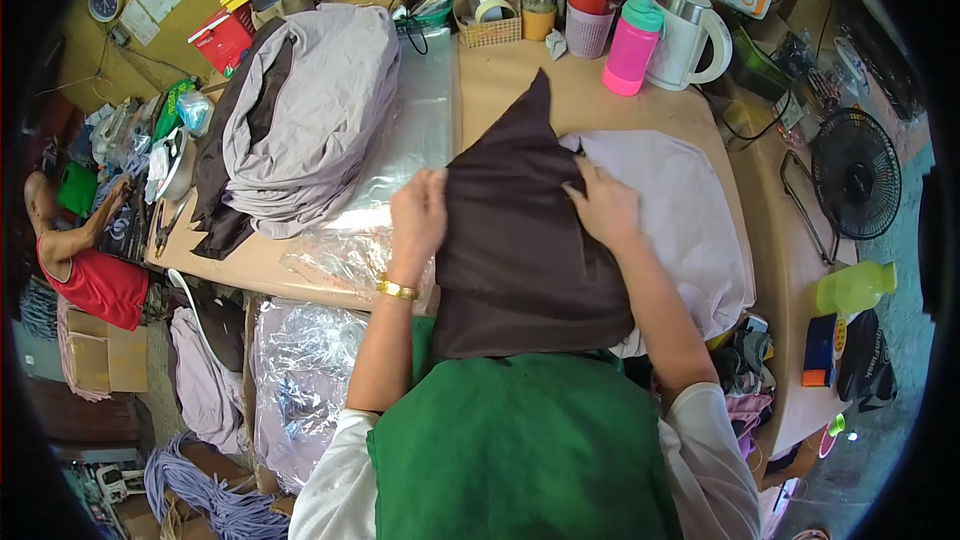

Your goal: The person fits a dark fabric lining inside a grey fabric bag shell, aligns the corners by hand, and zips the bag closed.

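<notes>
A dark brown cloth (515,260) lies in front of me, its pointed corner reaching toward the far side of the table and its near edge against my green apron. My left hand (420,215) is closed on the cloth's left edge. At the upper right edge, my right hand (610,205) has its fingers bent onto the same cloth, slightly blurred. A pale grey cloth (680,210) spreads to the right, partly under the dark one and my right forearm.
A heap of grey garments (310,110) lies at the left of the table, beside clear plastic sheets (415,130). Along the back stand a pink bottle (628,55), a white kettle (685,35) and a basket (488,28). A black fan (857,175) stands right. Another person (95,275) works far left.
</notes>
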